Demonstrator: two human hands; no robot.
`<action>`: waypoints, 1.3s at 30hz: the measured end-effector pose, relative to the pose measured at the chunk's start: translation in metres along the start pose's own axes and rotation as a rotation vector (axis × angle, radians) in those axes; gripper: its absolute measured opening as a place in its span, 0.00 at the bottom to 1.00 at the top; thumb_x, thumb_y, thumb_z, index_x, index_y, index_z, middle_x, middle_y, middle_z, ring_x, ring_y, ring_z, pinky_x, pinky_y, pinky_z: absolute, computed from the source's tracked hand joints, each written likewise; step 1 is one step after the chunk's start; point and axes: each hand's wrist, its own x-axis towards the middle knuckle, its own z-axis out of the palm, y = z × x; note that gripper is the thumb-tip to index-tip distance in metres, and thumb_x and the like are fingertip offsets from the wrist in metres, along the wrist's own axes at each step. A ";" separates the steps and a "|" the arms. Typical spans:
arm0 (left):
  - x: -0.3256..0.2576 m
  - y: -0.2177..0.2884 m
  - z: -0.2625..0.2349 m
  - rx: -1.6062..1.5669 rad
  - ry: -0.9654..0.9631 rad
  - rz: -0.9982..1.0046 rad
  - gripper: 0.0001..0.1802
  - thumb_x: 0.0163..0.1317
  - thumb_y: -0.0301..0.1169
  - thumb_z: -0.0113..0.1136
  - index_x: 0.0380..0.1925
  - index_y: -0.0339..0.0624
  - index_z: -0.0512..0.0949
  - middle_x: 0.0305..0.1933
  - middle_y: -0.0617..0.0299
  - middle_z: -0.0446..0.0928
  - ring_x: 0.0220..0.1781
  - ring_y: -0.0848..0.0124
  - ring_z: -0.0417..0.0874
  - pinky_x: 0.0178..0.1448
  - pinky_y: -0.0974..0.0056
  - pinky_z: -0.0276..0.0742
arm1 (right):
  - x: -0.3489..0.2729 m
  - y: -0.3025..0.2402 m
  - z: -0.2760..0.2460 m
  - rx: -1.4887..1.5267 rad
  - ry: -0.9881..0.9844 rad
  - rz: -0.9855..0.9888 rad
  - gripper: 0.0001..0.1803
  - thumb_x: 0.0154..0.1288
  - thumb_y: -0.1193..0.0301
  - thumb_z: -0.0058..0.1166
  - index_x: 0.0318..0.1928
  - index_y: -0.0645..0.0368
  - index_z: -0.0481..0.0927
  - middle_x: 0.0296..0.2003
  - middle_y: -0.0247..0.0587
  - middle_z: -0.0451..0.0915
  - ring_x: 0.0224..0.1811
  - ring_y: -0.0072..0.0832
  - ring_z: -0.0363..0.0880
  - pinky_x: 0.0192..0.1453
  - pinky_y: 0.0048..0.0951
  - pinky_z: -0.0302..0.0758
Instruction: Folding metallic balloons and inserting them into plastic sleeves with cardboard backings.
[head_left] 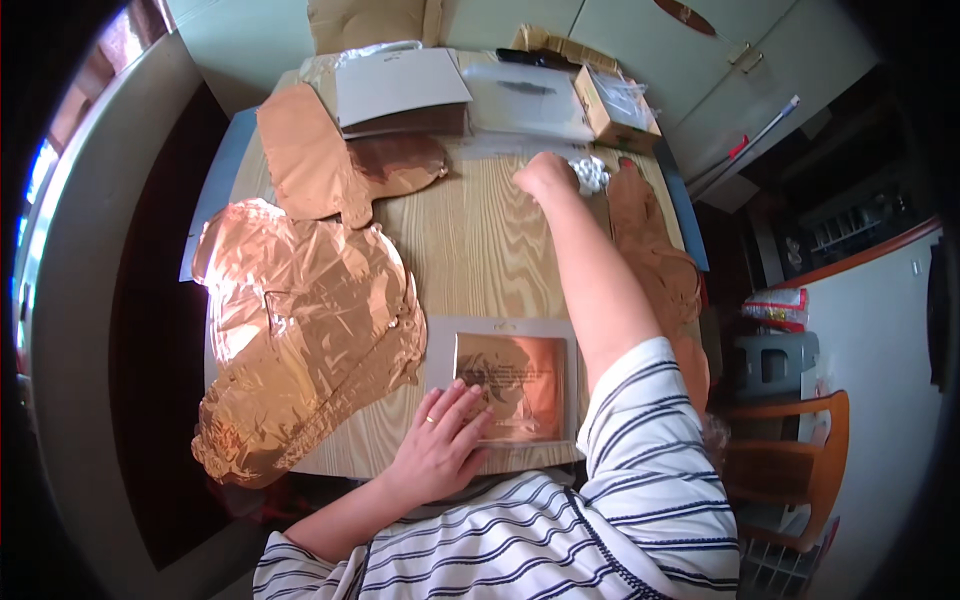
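Counting four copper foil balloons (300, 340), two hands (440, 445).

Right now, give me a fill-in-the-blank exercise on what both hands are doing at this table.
1. The left hand rests flat on a grey packet with a ____-coloured panel.
2. The right hand reaches to the far side, touching a crinkled ____ item.
3. The large deflated foil balloon lies to the person's ____.
4. All of it lies on a ____ table.

Missing words: copper; silver; left; wooden
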 end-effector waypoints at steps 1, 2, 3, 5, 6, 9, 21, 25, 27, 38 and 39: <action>0.001 0.000 -0.001 0.000 0.001 0.009 0.32 0.56 0.37 0.68 0.62 0.42 0.74 0.70 0.46 0.67 0.75 0.45 0.64 0.76 0.40 0.56 | -0.008 0.011 0.007 -0.017 0.025 -0.037 0.20 0.56 0.62 0.59 0.44 0.64 0.87 0.46 0.56 0.86 0.51 0.47 0.86 0.54 0.40 0.81; -0.001 0.000 -0.001 0.002 0.010 -0.001 0.32 0.56 0.37 0.68 0.62 0.42 0.74 0.70 0.46 0.68 0.75 0.45 0.64 0.76 0.39 0.56 | -0.036 0.004 0.004 -0.062 0.043 -0.045 0.20 0.55 0.65 0.59 0.45 0.65 0.86 0.44 0.58 0.86 0.50 0.49 0.85 0.54 0.41 0.81; -0.002 0.000 0.000 -0.002 0.006 0.004 0.32 0.56 0.37 0.68 0.62 0.42 0.74 0.70 0.45 0.68 0.75 0.45 0.64 0.76 0.39 0.56 | -0.064 0.014 -0.003 -0.059 0.037 -0.101 0.19 0.55 0.65 0.59 0.44 0.65 0.86 0.42 0.58 0.86 0.48 0.50 0.85 0.53 0.41 0.81; -0.003 -0.001 0.004 0.013 0.030 0.021 0.33 0.54 0.36 0.68 0.62 0.41 0.74 0.70 0.45 0.68 0.75 0.44 0.64 0.76 0.38 0.56 | -0.120 0.036 -0.012 -0.048 0.028 -0.214 0.17 0.55 0.65 0.60 0.41 0.65 0.86 0.40 0.57 0.86 0.45 0.51 0.86 0.51 0.41 0.80; -0.004 -0.001 0.003 0.019 0.039 0.019 0.33 0.54 0.36 0.69 0.61 0.41 0.74 0.70 0.45 0.68 0.75 0.44 0.64 0.76 0.38 0.55 | -0.147 0.053 -0.014 0.048 0.051 -0.296 0.14 0.57 0.67 0.61 0.38 0.65 0.84 0.34 0.53 0.86 0.40 0.46 0.86 0.47 0.38 0.80; -0.009 0.007 0.004 0.027 0.066 0.014 0.34 0.51 0.36 0.71 0.60 0.42 0.74 0.68 0.47 0.69 0.74 0.44 0.65 0.76 0.38 0.56 | -0.227 0.119 -0.026 0.434 -0.053 -0.379 0.10 0.58 0.70 0.61 0.37 0.64 0.80 0.29 0.47 0.84 0.33 0.36 0.85 0.40 0.36 0.80; 0.016 0.016 0.025 0.055 0.086 0.407 0.13 0.55 0.24 0.68 0.42 0.40 0.80 0.50 0.55 0.79 0.58 0.55 0.81 0.66 0.48 0.76 | -0.427 0.200 0.011 0.309 0.218 -0.758 0.12 0.56 0.76 0.67 0.42 0.59 0.82 0.28 0.40 0.78 0.31 0.40 0.80 0.37 0.38 0.78; 0.010 0.023 0.031 -0.002 0.173 0.345 0.13 0.56 0.22 0.68 0.42 0.38 0.79 0.46 0.56 0.81 0.56 0.55 0.83 0.66 0.48 0.75 | -0.436 0.193 0.027 0.181 0.362 -0.796 0.09 0.56 0.76 0.65 0.38 0.57 0.80 0.26 0.38 0.71 0.28 0.37 0.76 0.36 0.36 0.74; 0.010 0.025 0.035 -0.051 0.215 0.332 0.13 0.56 0.21 0.68 0.42 0.38 0.79 0.46 0.56 0.82 0.56 0.55 0.83 0.66 0.49 0.75 | -0.433 0.190 0.035 0.112 0.435 -0.793 0.08 0.57 0.76 0.64 0.38 0.57 0.80 0.25 0.38 0.70 0.27 0.37 0.74 0.35 0.36 0.73; 0.006 0.031 0.041 -0.044 0.221 0.293 0.12 0.56 0.21 0.69 0.41 0.39 0.80 0.45 0.57 0.82 0.56 0.57 0.83 0.67 0.49 0.74 | -0.411 0.192 0.050 0.129 0.432 -0.513 0.16 0.60 0.71 0.67 0.47 0.60 0.78 0.30 0.41 0.79 0.28 0.38 0.80 0.34 0.37 0.76; 0.006 0.032 0.041 -0.042 0.217 0.291 0.12 0.56 0.22 0.69 0.41 0.39 0.80 0.45 0.58 0.82 0.56 0.57 0.83 0.67 0.49 0.74 | -0.408 0.192 0.046 0.180 0.401 -0.544 0.18 0.59 0.70 0.68 0.48 0.60 0.78 0.30 0.41 0.80 0.29 0.39 0.80 0.35 0.38 0.76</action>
